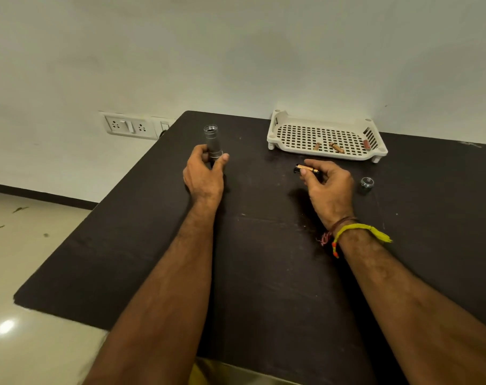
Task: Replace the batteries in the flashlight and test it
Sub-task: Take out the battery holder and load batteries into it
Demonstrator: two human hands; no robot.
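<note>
My left hand (204,176) grips the lower part of a grey metal flashlight body (212,140), held upright above the dark table (264,259) with its open end up. My right hand (328,187) pinches a black and copper battery holder (305,169) between thumb and fingers, lying level just above the table. The flashlight's end cap (366,182) stands on the table to the right of my right hand. A white slotted tray (291,134) at the back holds loose copper-coloured batteries (336,147).
A small red item (366,145) lies at the tray's right end. A wall socket panel (130,126) sits left of the table's far corner. The table's left edge drops to a shiny tiled floor (27,259).
</note>
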